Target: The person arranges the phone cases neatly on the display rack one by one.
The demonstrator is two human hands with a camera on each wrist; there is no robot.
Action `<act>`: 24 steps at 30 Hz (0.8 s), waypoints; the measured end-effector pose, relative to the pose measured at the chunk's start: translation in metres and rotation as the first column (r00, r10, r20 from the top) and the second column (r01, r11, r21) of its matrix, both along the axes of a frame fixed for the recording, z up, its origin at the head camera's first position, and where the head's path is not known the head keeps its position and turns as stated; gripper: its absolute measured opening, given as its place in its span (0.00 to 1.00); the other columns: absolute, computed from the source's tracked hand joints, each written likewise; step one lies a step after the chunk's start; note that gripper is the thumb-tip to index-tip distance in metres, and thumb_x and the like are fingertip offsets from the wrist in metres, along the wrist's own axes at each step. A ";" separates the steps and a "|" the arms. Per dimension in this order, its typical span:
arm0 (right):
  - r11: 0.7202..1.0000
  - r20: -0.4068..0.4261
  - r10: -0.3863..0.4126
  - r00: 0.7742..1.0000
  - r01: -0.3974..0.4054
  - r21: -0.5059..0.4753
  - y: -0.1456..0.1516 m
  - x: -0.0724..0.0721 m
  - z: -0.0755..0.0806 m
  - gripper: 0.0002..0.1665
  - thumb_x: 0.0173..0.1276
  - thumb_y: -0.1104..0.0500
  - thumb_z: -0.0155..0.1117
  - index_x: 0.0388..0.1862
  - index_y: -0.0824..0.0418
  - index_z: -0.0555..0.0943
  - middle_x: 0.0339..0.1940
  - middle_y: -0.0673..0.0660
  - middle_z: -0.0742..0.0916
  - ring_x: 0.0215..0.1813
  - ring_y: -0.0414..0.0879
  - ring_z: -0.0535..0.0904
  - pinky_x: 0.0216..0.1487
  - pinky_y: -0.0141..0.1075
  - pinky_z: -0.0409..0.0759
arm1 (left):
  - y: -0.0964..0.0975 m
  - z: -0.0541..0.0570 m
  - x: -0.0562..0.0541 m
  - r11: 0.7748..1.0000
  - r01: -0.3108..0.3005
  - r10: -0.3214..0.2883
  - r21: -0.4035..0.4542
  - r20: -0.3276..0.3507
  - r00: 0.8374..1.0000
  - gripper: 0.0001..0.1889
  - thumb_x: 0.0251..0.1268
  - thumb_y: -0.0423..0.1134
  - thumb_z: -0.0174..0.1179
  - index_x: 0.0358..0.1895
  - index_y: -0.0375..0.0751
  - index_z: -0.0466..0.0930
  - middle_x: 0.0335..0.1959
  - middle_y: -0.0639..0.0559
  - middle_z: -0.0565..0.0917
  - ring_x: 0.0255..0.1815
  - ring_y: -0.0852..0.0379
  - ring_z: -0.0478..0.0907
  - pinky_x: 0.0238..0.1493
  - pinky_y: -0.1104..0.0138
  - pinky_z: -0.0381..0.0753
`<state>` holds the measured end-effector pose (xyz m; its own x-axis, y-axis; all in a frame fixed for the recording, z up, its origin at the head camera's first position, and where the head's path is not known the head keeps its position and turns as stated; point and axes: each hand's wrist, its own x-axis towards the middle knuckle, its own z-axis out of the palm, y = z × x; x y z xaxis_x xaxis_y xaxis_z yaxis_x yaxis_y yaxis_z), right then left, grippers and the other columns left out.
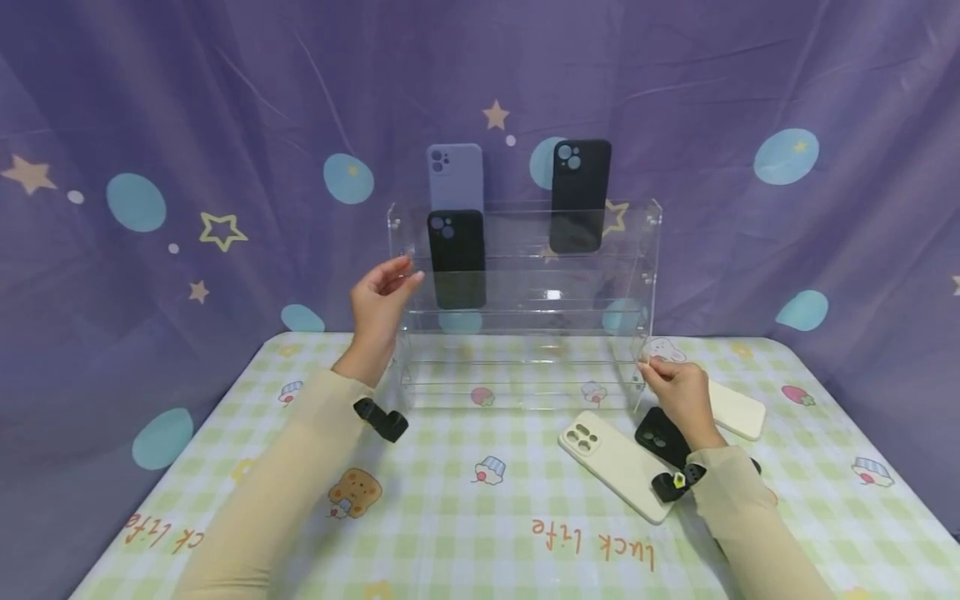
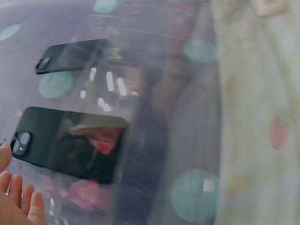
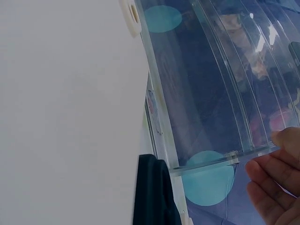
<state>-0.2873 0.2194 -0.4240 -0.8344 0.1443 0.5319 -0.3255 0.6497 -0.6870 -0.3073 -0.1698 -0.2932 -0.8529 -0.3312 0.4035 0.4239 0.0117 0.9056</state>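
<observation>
A clear acrylic display rack (image 1: pixel 525 287) with several stepped tiers stands at the back of the table. My left hand (image 1: pixel 381 302) is at its upper left side, thumb and fingertips about the side panel. Lower on the right, my right hand (image 1: pixel 681 396) pinches the right side edge; in the right wrist view the thumb (image 3: pixel 287 138) lies on that edge. Upright on the rack are a lavender phone case (image 1: pixel 456 179) at top left, a black phone case (image 1: pixel 459 258) below it, and another black phone case (image 1: pixel 580 196) at top right.
Before the rack's right end lie a cream phone case (image 1: pixel 615 467), a black phone case (image 1: pixel 660 437) partly under the right hand, and another cream case (image 1: pixel 738 410). A checked cloth (image 1: pixel 442 517) covers the table. A purple curtain (image 1: pixel 247 100) hangs behind.
</observation>
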 end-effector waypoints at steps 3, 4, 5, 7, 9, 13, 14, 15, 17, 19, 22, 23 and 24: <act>1.000 -0.010 0.005 1.000 -0.005 0.015 0.000 0.000 0.000 0.12 0.59 0.66 0.68 0.39 0.73 0.83 0.37 0.68 0.85 0.42 0.60 0.83 0.30 0.09 0.65 | -0.012 -0.014 0.008 0.997 0.030 -0.026 -0.066 0.048 0.998 0.21 0.57 0.30 0.65 0.54 0.29 0.76 0.53 0.38 0.80 0.43 0.61 0.76 0.43 0.77 0.77; 1.000 -0.015 0.005 1.000 -0.004 0.024 0.000 0.000 0.001 0.12 0.59 0.65 0.68 0.39 0.73 0.83 0.37 0.68 0.85 0.41 0.60 0.83 0.29 0.09 0.64 | -0.016 -0.019 0.010 0.996 0.037 -0.032 -0.087 0.058 0.998 0.21 0.57 0.31 0.65 0.55 0.30 0.76 0.54 0.38 0.79 0.45 0.57 0.76 0.44 0.77 0.76; 1.000 -0.018 0.005 1.000 -0.005 0.031 0.000 0.000 0.001 0.12 0.59 0.66 0.68 0.39 0.73 0.83 0.36 0.69 0.85 0.40 0.60 0.83 0.29 0.09 0.64 | -0.020 -0.023 0.013 0.993 0.041 -0.034 -0.107 0.070 0.997 0.21 0.58 0.31 0.65 0.56 0.31 0.76 0.55 0.39 0.79 0.48 0.54 0.76 0.45 0.77 0.76; 0.999 -0.022 0.003 1.000 -0.002 0.051 0.000 0.001 0.002 0.11 0.59 0.65 0.68 0.39 0.72 0.83 0.36 0.68 0.85 0.39 0.60 0.83 0.28 0.10 0.65 | -0.028 -0.032 0.018 0.989 0.051 -0.040 -0.141 0.084 0.996 0.22 0.58 0.32 0.65 0.57 0.32 0.75 0.56 0.39 0.78 0.53 0.49 0.75 0.46 0.77 0.76; 0.998 -0.023 0.010 1.000 -0.008 0.062 0.000 0.001 0.003 0.11 0.59 0.65 0.69 0.38 0.72 0.84 0.35 0.68 0.85 0.39 0.59 0.83 0.27 0.11 0.66 | -0.035 -0.041 0.023 0.984 0.064 -0.048 -0.169 0.097 0.994 0.22 0.59 0.33 0.65 0.58 0.33 0.75 0.57 0.41 0.78 0.56 0.45 0.73 0.48 0.77 0.76; 0.996 -0.022 0.042 0.999 -0.040 0.082 0.003 0.000 0.003 0.11 0.59 0.65 0.69 0.37 0.73 0.84 0.36 0.69 0.85 0.39 0.61 0.83 0.27 0.11 0.67 | -0.046 -0.056 0.029 0.973 0.050 -0.023 -0.225 0.122 0.992 0.23 0.59 0.33 0.65 0.59 0.33 0.74 0.57 0.40 0.79 0.54 0.47 0.75 0.48 0.78 0.76; 0.995 -0.018 0.055 0.998 -0.054 0.085 0.004 0.000 0.003 0.11 0.59 0.66 0.69 0.37 0.73 0.84 0.36 0.69 0.85 0.39 0.61 0.83 0.27 0.11 0.67 | -0.049 -0.060 0.029 0.969 0.039 -0.007 -0.243 0.131 0.991 0.23 0.59 0.33 0.65 0.59 0.33 0.75 0.56 0.41 0.79 0.54 0.48 0.75 0.48 0.78 0.75; 0.994 -0.015 0.067 0.998 -0.065 0.093 0.005 -0.001 0.004 0.11 0.59 0.66 0.69 0.37 0.74 0.84 0.36 0.70 0.85 0.39 0.62 0.83 0.27 0.11 0.67 | -0.051 -0.064 0.030 0.964 0.031 0.006 -0.264 0.139 0.990 0.23 0.59 0.33 0.65 0.59 0.34 0.75 0.56 0.41 0.79 0.53 0.49 0.76 0.49 0.78 0.75; 0.990 -0.003 0.088 0.996 -0.087 0.112 0.007 -0.001 0.005 0.12 0.59 0.65 0.69 0.37 0.74 0.84 0.37 0.70 0.85 0.39 0.63 0.83 0.27 0.11 0.67 | -0.055 -0.070 0.031 0.952 0.022 0.027 -0.306 0.155 0.988 0.23 0.59 0.34 0.65 0.59 0.34 0.75 0.56 0.41 0.79 0.53 0.49 0.76 0.50 0.78 0.74; 0.985 0.015 0.104 0.994 -0.105 0.136 0.010 -0.001 0.007 0.12 0.59 0.64 0.69 0.38 0.74 0.84 0.38 0.70 0.85 0.39 0.63 0.83 0.28 0.13 0.70 | -0.058 -0.077 0.030 0.941 0.026 0.033 -0.338 0.168 0.985 0.23 0.59 0.33 0.65 0.58 0.34 0.75 0.56 0.41 0.79 0.53 0.48 0.76 0.50 0.77 0.74; 0.973 0.081 0.144 0.986 -0.156 0.172 0.016 -0.001 0.012 0.15 0.61 0.62 0.68 0.42 0.74 0.83 0.40 0.70 0.85 0.40 0.62 0.83 0.31 0.25 0.79 | -0.061 -0.083 0.030 0.933 0.054 0.015 -0.356 0.187 0.982 0.23 0.59 0.31 0.64 0.59 0.32 0.74 0.56 0.39 0.79 0.54 0.45 0.76 0.52 0.76 0.75; 0.966 0.115 0.160 0.980 -0.179 0.186 0.019 0.000 0.015 0.17 0.63 0.60 0.67 0.44 0.73 0.82 0.42 0.69 0.85 0.41 0.62 0.83 0.32 0.30 0.82 | -0.061 -0.085 0.030 0.930 0.063 0.010 -0.363 0.196 0.981 0.23 0.59 0.31 0.64 0.59 0.32 0.74 0.56 0.39 0.79 0.55 0.45 0.76 0.52 0.76 0.75; 0.958 0.149 0.177 0.973 -0.205 0.199 0.022 0.000 0.018 0.19 0.64 0.58 0.66 0.46 0.72 0.82 0.44 0.69 0.84 0.42 0.62 0.83 0.35 0.36 0.83 | -0.062 -0.087 0.031 0.928 0.070 0.006 -0.366 0.203 0.979 0.23 0.59 0.31 0.64 0.58 0.31 0.75 0.56 0.39 0.78 0.55 0.45 0.75 0.51 0.76 0.75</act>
